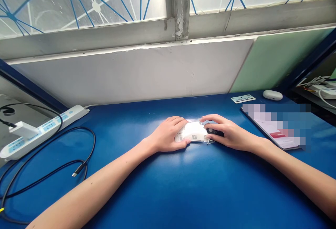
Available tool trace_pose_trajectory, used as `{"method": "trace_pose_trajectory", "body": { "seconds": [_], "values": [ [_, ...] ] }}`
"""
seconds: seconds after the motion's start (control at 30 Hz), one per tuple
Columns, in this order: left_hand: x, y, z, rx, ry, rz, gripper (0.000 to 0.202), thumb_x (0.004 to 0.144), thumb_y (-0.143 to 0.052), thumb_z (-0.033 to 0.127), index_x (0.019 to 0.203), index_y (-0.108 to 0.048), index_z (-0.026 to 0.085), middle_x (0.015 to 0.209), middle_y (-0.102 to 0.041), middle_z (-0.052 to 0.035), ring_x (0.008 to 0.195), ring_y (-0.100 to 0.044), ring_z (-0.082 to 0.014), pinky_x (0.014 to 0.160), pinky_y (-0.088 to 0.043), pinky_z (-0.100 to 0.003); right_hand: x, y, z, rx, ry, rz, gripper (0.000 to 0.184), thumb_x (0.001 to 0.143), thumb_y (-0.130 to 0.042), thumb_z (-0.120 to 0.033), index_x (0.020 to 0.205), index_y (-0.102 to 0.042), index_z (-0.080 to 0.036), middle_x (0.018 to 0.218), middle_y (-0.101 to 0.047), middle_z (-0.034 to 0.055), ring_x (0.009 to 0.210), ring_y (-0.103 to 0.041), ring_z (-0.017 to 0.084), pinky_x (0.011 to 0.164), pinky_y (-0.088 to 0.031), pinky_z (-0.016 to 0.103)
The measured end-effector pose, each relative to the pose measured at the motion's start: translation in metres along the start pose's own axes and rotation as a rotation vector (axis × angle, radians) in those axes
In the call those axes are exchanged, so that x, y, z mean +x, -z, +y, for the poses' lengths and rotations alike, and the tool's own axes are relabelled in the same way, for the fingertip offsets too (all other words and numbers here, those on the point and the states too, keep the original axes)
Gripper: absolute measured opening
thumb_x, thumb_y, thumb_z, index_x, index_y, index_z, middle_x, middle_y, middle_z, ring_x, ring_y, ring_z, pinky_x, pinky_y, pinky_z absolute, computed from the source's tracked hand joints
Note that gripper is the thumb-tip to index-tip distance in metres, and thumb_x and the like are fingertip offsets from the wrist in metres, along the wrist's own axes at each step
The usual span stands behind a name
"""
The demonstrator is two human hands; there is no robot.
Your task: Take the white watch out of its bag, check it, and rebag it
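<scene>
A small white packet with printed codes on its label lies on the blue table, near the middle. My left hand grips its left end, fingers curled over the top and thumb under the near edge. My right hand holds the right end, fingers closed over a dark part that I cannot make out. A small metal piece pokes out under my right thumb.
A white power strip with a plugged-in adapter lies at the left, a black cable looped beside it. A phone, a white earbud case and a label lie at the right. A wall and window rise behind.
</scene>
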State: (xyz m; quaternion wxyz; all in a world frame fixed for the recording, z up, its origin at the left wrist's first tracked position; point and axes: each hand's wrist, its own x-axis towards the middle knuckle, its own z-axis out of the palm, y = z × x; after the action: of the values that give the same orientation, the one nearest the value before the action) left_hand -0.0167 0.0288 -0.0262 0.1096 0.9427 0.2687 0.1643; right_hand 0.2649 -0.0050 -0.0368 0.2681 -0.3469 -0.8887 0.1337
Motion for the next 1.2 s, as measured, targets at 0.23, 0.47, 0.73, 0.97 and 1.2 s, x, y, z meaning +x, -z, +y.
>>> {"method": "trace_pose_trajectory", "body": {
  "seconds": [0.23, 0.47, 0.73, 0.97, 1.2],
  "values": [
    [0.000, 0.001, -0.001, -0.016, -0.006, -0.006, 0.054, 0.086, -0.061, 0.046, 0.129, -0.056, 0.014, 0.129, -0.063, -0.0162, 0.121, -0.057, -0.0330, 0.104, -0.045, -0.047, -0.002, 0.004, 0.003, -0.059, 0.018, -0.005, 0.021, 0.094, -0.059, -0.029, 0.111, -0.069, -0.022, 0.136, -0.061, 0.0130, 0.127, -0.057, 0.030, 0.102, -0.053, 0.047],
    [-0.001, 0.001, -0.001, -0.019, -0.002, -0.009, 0.053, 0.086, -0.061, 0.046, 0.130, -0.056, 0.015, 0.129, -0.063, -0.0160, 0.122, -0.057, -0.0332, 0.104, -0.045, -0.047, -0.001, 0.010, 0.002, -0.077, 0.010, -0.011, 0.022, 0.093, -0.060, -0.027, 0.111, -0.071, -0.024, 0.136, -0.061, 0.0116, 0.127, -0.058, 0.030, 0.102, -0.053, 0.047],
    [0.000, 0.001, -0.001, -0.025, -0.008, -0.002, 0.054, 0.087, -0.061, 0.047, 0.131, -0.055, 0.016, 0.130, -0.063, -0.0161, 0.122, -0.057, -0.0330, 0.104, -0.045, -0.048, 0.000, 0.015, 0.007, -0.003, -0.047, -0.050, 0.024, 0.091, -0.062, -0.033, 0.111, -0.073, -0.026, 0.131, -0.065, 0.0106, 0.120, -0.063, 0.029, 0.099, -0.055, 0.045],
    [0.000, 0.001, 0.000, -0.023, 0.003, -0.004, 0.054, 0.086, -0.061, 0.047, 0.130, -0.056, 0.016, 0.130, -0.063, -0.0160, 0.121, -0.057, -0.0332, 0.104, -0.045, -0.048, 0.001, 0.016, 0.004, 0.042, -0.107, -0.090, 0.019, 0.090, -0.064, -0.035, 0.104, -0.072, -0.025, 0.129, -0.066, 0.0106, 0.115, -0.066, 0.028, 0.095, -0.056, 0.043],
    [0.000, 0.002, 0.000, -0.015, -0.006, 0.001, 0.055, 0.086, -0.062, 0.045, 0.131, -0.056, 0.012, 0.129, -0.063, -0.0170, 0.122, -0.056, -0.0333, 0.104, -0.045, -0.047, 0.002, -0.002, -0.002, 0.041, -0.112, -0.006, 0.028, 0.086, -0.069, -0.037, 0.110, -0.070, -0.022, 0.131, -0.064, 0.0141, 0.117, -0.064, 0.029, 0.095, -0.056, 0.045]
  ]
}}
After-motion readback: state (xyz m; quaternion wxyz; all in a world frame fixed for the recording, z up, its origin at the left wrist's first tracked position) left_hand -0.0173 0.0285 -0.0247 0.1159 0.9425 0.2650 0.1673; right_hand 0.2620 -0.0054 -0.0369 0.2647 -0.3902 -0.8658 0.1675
